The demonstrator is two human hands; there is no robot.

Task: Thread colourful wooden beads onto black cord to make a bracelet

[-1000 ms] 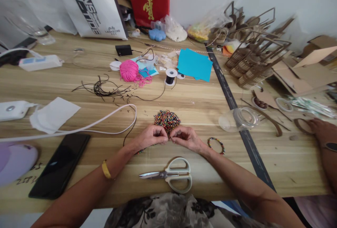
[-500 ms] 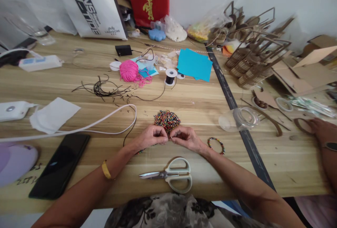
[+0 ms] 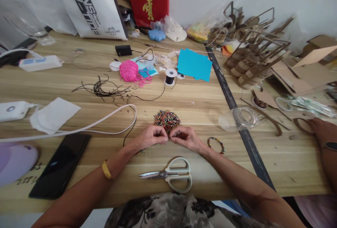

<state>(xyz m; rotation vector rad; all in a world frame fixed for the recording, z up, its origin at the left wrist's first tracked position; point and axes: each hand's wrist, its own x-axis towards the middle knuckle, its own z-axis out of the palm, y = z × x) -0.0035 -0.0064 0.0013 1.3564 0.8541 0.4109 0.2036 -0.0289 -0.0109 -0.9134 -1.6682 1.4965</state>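
My left hand [image 3: 153, 135] and my right hand [image 3: 186, 138] meet fingertip to fingertip at the near edge of a heap of multicoloured beads [image 3: 167, 118]. Thumb and forefinger of the left are pinched on a thin black cord, mostly hidden by the fingers. A few threaded beads [image 3: 139, 151] show beneath the left wrist. The right thumb and forefinger pinch a tiny bead [image 3: 170, 137]. Beside the right wrist lies a finished-looking ring of beads, a bracelet [image 3: 216, 145]. Scissors [image 3: 168, 175] with pale handles lie closer to my body.
Black cord runs from a spool [image 3: 171, 77] past cut cord pieces [image 3: 105, 89]. A white cable [image 3: 110, 112] and a phone [image 3: 60, 166] lie left. Clear tape rolls [image 3: 244, 118] sit right. Another person's hand [image 3: 317, 129] holds a brown strip at far right.
Both hands stay in place, pinched together. Only a slight shift at the fingertips shows, where the tiny bead looks a little lighter now.
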